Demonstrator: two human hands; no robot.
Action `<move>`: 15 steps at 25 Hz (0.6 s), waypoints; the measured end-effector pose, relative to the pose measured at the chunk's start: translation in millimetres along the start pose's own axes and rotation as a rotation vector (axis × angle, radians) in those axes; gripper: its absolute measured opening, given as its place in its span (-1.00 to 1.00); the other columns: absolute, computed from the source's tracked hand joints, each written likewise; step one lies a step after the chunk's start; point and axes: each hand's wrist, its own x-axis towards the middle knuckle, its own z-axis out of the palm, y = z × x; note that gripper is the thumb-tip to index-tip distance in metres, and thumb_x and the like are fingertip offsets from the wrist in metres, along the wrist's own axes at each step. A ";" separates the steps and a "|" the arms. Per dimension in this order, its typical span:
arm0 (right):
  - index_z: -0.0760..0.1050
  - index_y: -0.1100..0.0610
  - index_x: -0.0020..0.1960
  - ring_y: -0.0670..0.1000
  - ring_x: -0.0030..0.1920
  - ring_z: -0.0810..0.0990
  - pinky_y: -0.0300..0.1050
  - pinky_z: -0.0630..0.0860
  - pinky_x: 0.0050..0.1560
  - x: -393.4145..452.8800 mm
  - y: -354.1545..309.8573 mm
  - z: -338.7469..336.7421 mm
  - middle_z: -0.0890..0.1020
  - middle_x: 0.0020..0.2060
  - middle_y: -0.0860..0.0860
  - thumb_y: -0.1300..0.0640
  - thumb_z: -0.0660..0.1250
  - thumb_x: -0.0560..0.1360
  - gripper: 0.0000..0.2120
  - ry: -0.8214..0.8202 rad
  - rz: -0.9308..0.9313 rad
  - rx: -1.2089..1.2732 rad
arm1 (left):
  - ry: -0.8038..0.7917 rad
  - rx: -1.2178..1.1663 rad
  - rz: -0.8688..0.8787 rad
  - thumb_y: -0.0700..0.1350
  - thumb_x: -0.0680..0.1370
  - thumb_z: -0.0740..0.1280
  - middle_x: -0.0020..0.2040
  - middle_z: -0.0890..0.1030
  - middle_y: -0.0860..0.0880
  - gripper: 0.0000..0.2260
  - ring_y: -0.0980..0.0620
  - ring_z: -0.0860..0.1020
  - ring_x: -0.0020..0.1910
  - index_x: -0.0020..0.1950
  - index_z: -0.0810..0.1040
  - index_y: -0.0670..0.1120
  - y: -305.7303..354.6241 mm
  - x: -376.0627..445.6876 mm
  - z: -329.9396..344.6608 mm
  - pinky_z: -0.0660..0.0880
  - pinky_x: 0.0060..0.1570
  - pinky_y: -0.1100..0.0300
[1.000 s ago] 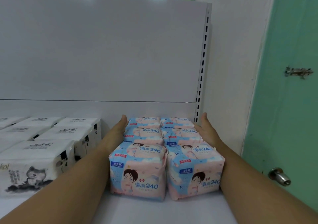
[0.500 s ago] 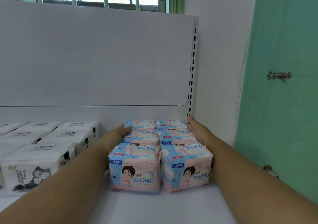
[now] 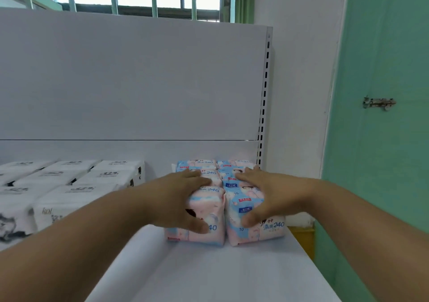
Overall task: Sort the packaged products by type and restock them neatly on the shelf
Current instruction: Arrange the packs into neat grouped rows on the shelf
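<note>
On the shelf (image 3: 209, 274), going from my left, the white tissue packs (image 3: 69, 185) sit in their own block against the back panel (image 3: 130, 81), and a bare strip of shelf keeps them apart from the pink-and-blue packs (image 3: 232, 174) at the right end. A second ago my hands lay flat along the two outer sides of that pink-and-blue block, squeezing it together; now both have come round onto the two nearest packs. I take that to mean the side-to-side squaring is done and I am settling the front row, so this type looks close to neatly stocked.

My left hand (image 3: 178, 199) lies over the top of the front left pack (image 3: 204, 218), fingers curved along its top, thumb down its face. My right hand (image 3: 274, 197) mirrors it on the front right pack (image 3: 255, 218), fingers spread over the top, thumb pressed on the front. Each grip clasps its own pack, which rests on the shelf.
</note>
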 end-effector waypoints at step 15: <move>-0.07 -0.11 0.59 0.02 0.52 0.19 0.03 0.20 0.50 6.2 -16.1 9.0 0.10 0.57 -0.08 -0.50 0.32 0.28 0.06 0.097 0.050 -0.330 | 0.109 0.174 -0.026 0.43 0.42 0.24 0.53 0.23 0.05 -0.19 -0.02 0.27 0.46 0.54 0.10 0.10 14.9 8.2 4.5 0.30 0.41 -0.02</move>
